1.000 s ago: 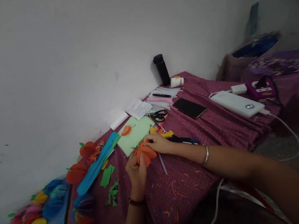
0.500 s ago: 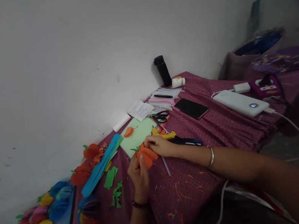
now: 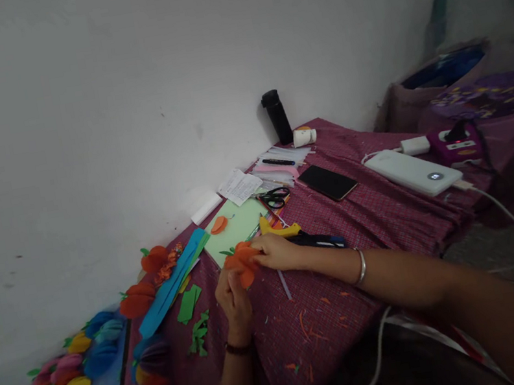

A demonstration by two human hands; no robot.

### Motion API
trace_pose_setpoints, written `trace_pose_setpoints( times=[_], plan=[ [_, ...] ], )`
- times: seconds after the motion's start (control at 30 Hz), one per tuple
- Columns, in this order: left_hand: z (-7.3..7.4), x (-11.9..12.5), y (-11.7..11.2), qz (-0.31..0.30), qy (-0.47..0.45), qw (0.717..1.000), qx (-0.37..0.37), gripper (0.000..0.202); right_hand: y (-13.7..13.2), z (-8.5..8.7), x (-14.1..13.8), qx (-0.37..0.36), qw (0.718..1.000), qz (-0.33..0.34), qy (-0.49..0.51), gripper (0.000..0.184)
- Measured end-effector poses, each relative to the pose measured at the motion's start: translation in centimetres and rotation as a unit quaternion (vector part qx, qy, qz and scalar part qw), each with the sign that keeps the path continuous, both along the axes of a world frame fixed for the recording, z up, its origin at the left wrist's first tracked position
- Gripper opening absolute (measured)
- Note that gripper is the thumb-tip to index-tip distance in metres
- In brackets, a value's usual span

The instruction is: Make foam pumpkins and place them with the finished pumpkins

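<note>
Between my hands is an orange paper pumpkin (image 3: 243, 264) with folded round leaves and a small green tip. My left hand (image 3: 234, 301) grips its lower left side, thumb on the paper. The fingers of my right hand (image 3: 274, 252) pinch its right edge. Just beyond them lie a yellow glue gun (image 3: 280, 228) and black-handled scissors (image 3: 275, 198). A light green sheet (image 3: 218, 241) lies behind the pumpkin, with a small orange paper piece (image 3: 218, 225) on it.
Blue paper strips (image 3: 174, 285), green scraps (image 3: 199, 333) and finished paper pumpkins (image 3: 139, 299) lie to the left. A phone (image 3: 327, 181), a white power bank (image 3: 414, 171) and a purple socket block (image 3: 457, 144) are on the right. A black bottle (image 3: 277, 118) stands by the wall.
The pumpkin has turned a little in my hands, and its leaves spread differently. My right fingers have shifted from its top to its right edge.
</note>
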State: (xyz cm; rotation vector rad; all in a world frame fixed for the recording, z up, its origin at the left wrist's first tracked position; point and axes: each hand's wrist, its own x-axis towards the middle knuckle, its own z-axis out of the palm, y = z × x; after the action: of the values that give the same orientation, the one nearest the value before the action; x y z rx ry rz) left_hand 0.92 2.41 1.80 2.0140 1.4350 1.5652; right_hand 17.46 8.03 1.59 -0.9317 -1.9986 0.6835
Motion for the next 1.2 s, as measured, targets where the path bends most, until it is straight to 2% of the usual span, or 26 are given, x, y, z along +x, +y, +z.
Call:
trace_pose_setpoints(
  times=[0.13,0.2,0.3,0.4,0.5,0.6,0.73,0.8,0.9,1.03,1.13,1.2],
  plan=[
    [0.4,0.1,-0.2,0.032,-0.066,0.997,0.022,0.038,0.4,-0.1,0.2,-0.020,0.999,-0.024,0.040,0.017],
    [0.7,0.0,-0.1,0.051,-0.104,0.993,0.027,0.042,0.6,-0.2,0.3,-0.031,0.997,-0.015,0.074,0.016],
    [1.1,-0.2,0.3,0.081,-0.162,0.983,0.030,0.038,0.8,-0.5,0.3,-0.049,0.990,0.007,0.130,0.017],
    [1.2,-0.5,0.9,0.094,-0.248,0.964,0.004,0.032,1.0,-0.5,0.3,-0.058,0.981,0.029,0.183,0.022],
    [0.9,-1.0,1.6,0.083,-0.344,0.933,-0.058,0.027,1.1,-0.3,0.2,-0.080,0.965,0.064,0.243,0.029],
    [0.4,-1.7,2.4,0.029,-0.425,0.895,-0.134,0.025,1.1,0.0,0.3,-0.115,0.943,0.125,0.287,0.031],
    [-0.4,-2.6,3.2,-0.123,-0.535,0.798,-0.247,0.032,0.8,0.3,0.6,-0.158,0.921,0.176,0.311,0.035],
    [-0.5,-2.7,3.2,-0.160,-0.556,0.770,-0.269,0.033,0.8,0.5,0.9,-0.167,0.917,0.190,0.308,0.036],
    [-0.2,-2.4,2.8,-0.173,-0.555,0.769,-0.265,0.031,0.7,0.9,1.3,-0.148,0.931,0.196,0.269,0.036],
    [0.5,-1.9,2.3,-0.174,-0.527,0.794,-0.247,0.030,0.5,1.5,1.7,-0.073,0.958,0.182,0.207,0.035],
    [0.7,-1.8,2.2,-0.182,-0.512,0.806,-0.237,0.034,0.3,1.7,1.9,-0.022,0.969,0.176,0.174,0.033],
    [0.8,-1.8,2.1,-0.178,-0.496,0.824,-0.209,0.034,0.2,1.8,1.9,-0.007,0.973,0.169,0.158,0.032]
  ],
)
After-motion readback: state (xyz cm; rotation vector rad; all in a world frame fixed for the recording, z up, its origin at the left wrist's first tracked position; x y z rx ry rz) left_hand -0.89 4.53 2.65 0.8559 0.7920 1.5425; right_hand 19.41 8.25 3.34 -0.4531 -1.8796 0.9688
